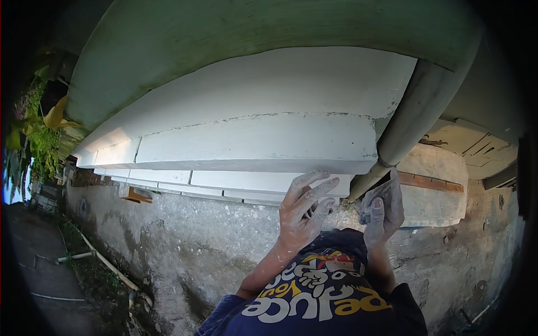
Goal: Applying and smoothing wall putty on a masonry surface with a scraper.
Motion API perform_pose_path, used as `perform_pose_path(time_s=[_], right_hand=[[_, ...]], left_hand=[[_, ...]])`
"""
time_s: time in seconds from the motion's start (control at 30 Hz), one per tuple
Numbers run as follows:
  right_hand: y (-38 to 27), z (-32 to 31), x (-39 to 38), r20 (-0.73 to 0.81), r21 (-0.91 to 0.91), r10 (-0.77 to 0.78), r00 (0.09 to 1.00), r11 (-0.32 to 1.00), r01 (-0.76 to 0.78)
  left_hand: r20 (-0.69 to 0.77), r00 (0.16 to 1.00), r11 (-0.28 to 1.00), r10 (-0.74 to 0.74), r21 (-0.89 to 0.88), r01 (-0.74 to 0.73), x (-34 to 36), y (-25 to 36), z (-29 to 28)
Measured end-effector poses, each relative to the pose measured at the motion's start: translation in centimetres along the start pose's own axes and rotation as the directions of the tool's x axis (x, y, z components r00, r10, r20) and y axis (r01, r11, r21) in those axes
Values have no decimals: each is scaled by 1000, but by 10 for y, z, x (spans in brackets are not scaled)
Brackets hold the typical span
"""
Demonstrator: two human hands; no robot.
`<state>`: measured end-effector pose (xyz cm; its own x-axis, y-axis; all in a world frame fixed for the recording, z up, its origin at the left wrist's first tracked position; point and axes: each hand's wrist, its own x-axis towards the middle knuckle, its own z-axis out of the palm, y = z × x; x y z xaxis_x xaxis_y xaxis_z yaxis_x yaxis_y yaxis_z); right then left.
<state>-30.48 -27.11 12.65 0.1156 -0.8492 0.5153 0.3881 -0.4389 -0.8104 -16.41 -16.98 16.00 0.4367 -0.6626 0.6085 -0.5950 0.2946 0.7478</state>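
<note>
Apparently patching's being done: left hand [304, 210] is held loose, near the white block [258, 137] above; some grey piece [367, 206] seems gripped by right hand [384, 215]. Steady control's probably needed next.

left hand [304, 213]: near white block [252, 138] | right hand [385, 211]: beside grey pipe [417, 109]

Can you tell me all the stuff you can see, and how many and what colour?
Blocks: several, white, across the middle
Curved surface: one, green, top
Pipe: one, grey-green, right of blocks
Rough wall: one, grey, below blocks
Wooden piece: one, brown, under blocks' left part
Ledge: one, pale, right
Plants: several, green, far left
Poles: several, tan, lower left
Flat piece: one, grey, in right hand
Shirt: one, dark blue, bottom
Hands: two, white-smeared, left and right
</note>
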Motion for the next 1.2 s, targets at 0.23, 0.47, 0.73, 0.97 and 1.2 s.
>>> perform_pose_path(time_s=[0.23,0.47,0.73,0.97,1.2], right_hand=[[-2,49,-34,335,-245,-104,936,950,193],[-2,49,-45,192,-385,420,887,864,-326],[2,59,-42,324,-344,228,918,932,-110],[16,53,-32,418,-157,215,882,974,-163],[13,37,-11,509,-217,368,778,930,-298]], left_hand=[[304,946,965,-112,-195,176,-19,-23,-43],[406,900,980,-158,-49,195,-21,-41,-62],[504,847,975,-168,-39,217,-21,-48,-63],[417,869,947,-266,-55,317,-29,-58,-59],[330,893,942,-307,-32,335,-29,-54,-40]])
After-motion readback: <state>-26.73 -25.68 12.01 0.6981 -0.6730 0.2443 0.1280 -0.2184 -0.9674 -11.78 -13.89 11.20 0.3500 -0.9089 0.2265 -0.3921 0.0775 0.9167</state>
